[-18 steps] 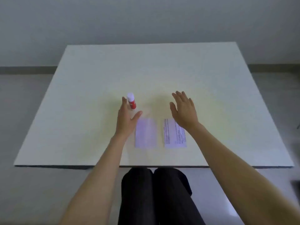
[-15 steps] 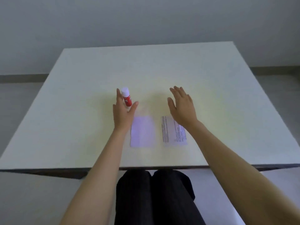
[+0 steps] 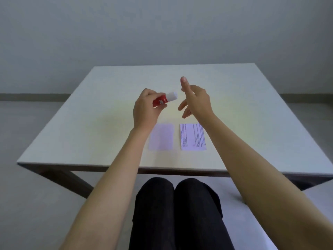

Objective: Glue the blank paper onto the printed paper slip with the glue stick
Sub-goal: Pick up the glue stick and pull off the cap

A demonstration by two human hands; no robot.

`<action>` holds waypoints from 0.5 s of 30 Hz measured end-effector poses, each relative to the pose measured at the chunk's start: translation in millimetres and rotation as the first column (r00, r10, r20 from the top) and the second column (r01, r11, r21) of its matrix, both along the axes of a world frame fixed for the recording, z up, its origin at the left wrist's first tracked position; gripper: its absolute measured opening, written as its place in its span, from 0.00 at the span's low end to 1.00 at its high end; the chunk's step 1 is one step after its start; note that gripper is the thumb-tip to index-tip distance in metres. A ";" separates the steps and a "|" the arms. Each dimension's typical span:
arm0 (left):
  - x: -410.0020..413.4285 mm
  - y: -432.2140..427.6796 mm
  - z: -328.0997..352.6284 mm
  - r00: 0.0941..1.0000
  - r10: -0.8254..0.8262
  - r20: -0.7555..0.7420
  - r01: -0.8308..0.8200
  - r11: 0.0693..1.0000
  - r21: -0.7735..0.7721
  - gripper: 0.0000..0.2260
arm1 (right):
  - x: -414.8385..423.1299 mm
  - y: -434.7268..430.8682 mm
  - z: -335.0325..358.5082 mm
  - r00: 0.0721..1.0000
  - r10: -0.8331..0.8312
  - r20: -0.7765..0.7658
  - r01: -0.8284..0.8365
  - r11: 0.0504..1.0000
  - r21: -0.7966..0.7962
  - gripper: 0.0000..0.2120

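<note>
My left hand (image 3: pixel 146 110) grips a red glue stick (image 3: pixel 163 100) with a white cap, held above the table and tilted so the cap points right. Just right of the cap my right hand (image 3: pixel 196 101) hovers with fingers spread and empty. Below the hands, a blank paper (image 3: pixel 161 137) lies flat on the white table (image 3: pixel 90 127). The printed paper slip (image 3: pixel 192 137) lies beside it on the right, its far right corner hidden by my right forearm.
The table's near edge (image 3: pixel 162 168) runs just above my knees in dark trousers (image 3: pixel 176 210). A plain grey wall stands behind the table. Nothing else lies on the tabletop.
My left hand has closed on the glue stick and lifted it off the table, tipping it sideways. My right hand has risen from over the printed slip toward the cap.
</note>
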State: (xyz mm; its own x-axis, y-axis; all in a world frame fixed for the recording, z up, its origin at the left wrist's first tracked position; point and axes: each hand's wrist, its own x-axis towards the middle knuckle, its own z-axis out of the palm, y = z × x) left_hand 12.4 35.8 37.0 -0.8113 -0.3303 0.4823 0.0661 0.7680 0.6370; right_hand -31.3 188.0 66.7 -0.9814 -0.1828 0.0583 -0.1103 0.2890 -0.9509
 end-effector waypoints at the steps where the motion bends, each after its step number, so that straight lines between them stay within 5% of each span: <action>1: 2.1 0.2 1.1 1.000 -0.015 0.002 0.015 0.999 -0.049 0.15 | -0.9 -1.3 4.4 0.998 0.011 0.055 -0.012 1.000 0.014 0.35; 4: 7.2 0.2 3.2 0.997 -0.079 0.009 0.079 0.987 -0.138 0.16 | -2.1 -1.2 5.5 0.994 0.050 0.098 -0.059 0.993 0.099 0.31; 8: 9.7 1.6 7.0 0.996 -0.091 -0.007 0.089 0.980 -0.176 0.16 | -6.7 3.7 -3.5 0.963 0.252 0.095 -0.247 0.967 -0.063 0.07; 11: 9.4 2.8 9.0 0.997 -0.070 -0.023 0.064 0.980 -0.189 0.16 | -3.9 13.0 -12.0 0.947 0.307 0.090 -0.285 0.938 -0.198 0.19; 15: 7.9 10.3 10.4 0.997 -0.074 -0.008 0.071 0.977 -0.202 0.15 | 0.5 10.0 -12.5 0.948 0.199 0.250 -0.171 0.977 -0.129 0.26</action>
